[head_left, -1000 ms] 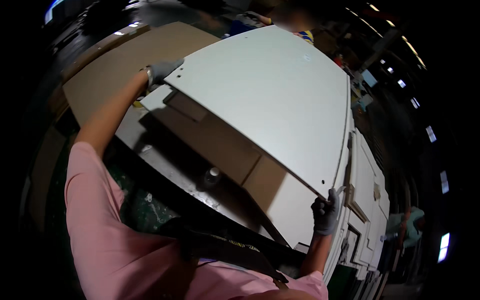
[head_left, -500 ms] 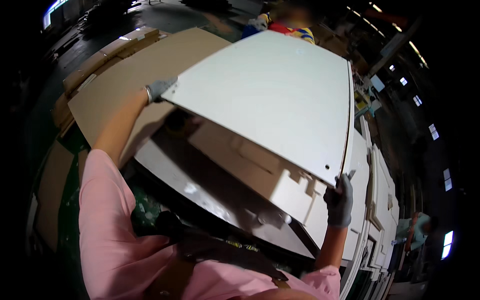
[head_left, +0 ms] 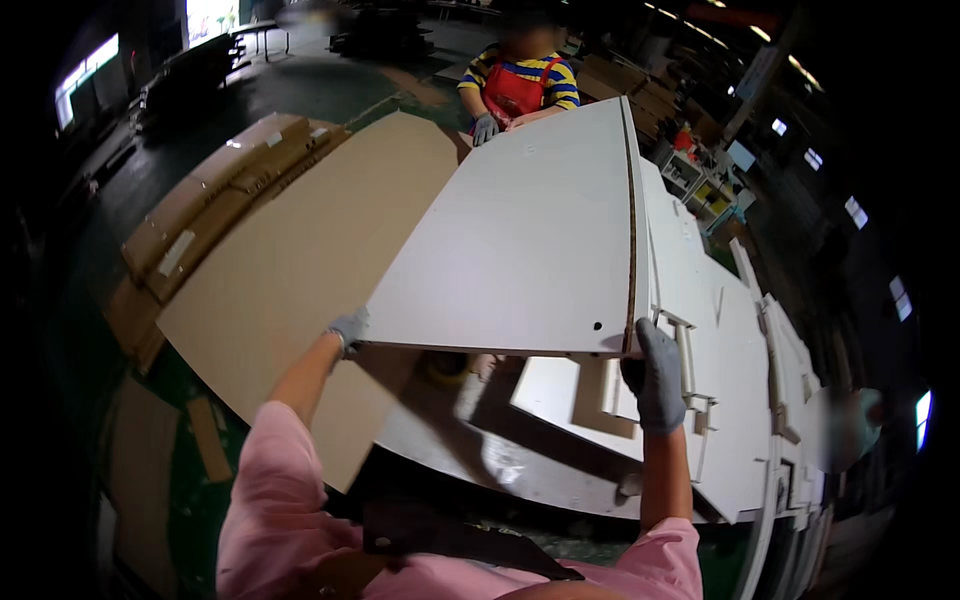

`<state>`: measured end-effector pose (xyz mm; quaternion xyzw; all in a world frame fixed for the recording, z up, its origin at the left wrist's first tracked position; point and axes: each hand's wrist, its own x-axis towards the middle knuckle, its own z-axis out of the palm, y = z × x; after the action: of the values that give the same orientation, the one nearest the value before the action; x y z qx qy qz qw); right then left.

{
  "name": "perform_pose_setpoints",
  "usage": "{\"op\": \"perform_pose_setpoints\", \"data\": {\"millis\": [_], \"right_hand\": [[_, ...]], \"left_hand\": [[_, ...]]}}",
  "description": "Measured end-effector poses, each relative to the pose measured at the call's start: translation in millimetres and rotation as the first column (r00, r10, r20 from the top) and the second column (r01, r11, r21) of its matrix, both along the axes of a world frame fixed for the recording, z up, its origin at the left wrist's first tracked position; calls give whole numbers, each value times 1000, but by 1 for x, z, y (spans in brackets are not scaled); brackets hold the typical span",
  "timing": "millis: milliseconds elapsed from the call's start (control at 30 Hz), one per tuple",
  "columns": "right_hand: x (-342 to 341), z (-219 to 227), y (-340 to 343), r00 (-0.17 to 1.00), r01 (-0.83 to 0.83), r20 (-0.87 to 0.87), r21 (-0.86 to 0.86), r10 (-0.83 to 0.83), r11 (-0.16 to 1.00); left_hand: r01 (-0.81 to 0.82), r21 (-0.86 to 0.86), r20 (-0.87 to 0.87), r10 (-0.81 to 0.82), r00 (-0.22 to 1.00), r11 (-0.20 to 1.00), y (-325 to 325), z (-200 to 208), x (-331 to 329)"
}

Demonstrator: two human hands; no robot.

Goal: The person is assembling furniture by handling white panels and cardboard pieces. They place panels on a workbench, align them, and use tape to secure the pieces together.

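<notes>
My two grey-gloved hands hold a large white panel tilted above the work surface. Its near left corner is gripped by my left hand, partly hidden by the panel. At the near right corner, my right hand is closed around the edge beside a small dark hole. A brown strip runs along the panel's right side. Across from me, a person in a red apron and striped shirt has a gloved hand at the panel's far edge; whether it grips cannot be made out.
A wide brown board lies to the left, beside stacked cardboard packages. Under the raised panel are a shiny grey surface, a yellow tape roll and white cut pieces. More white panels lie at right.
The white panel's near left corner has come toward me and to the right, with my left hand on it. My view has shifted, showing more of the other person.
</notes>
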<state>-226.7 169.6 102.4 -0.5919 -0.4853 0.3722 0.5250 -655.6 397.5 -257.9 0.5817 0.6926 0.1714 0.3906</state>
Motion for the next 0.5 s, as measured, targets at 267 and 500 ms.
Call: {"op": "perform_pose_setpoints", "data": {"millis": [267,500], "right_hand": [[-131,47,73,996,52,70,132,-62,990],[-293,84,150,997,-59,-30,168,65,984]], "left_hand": [[179,-379,186,-115,976,908,24,-5,-36],[912,-152,123,-908,401,382,84,61,-102]]}}
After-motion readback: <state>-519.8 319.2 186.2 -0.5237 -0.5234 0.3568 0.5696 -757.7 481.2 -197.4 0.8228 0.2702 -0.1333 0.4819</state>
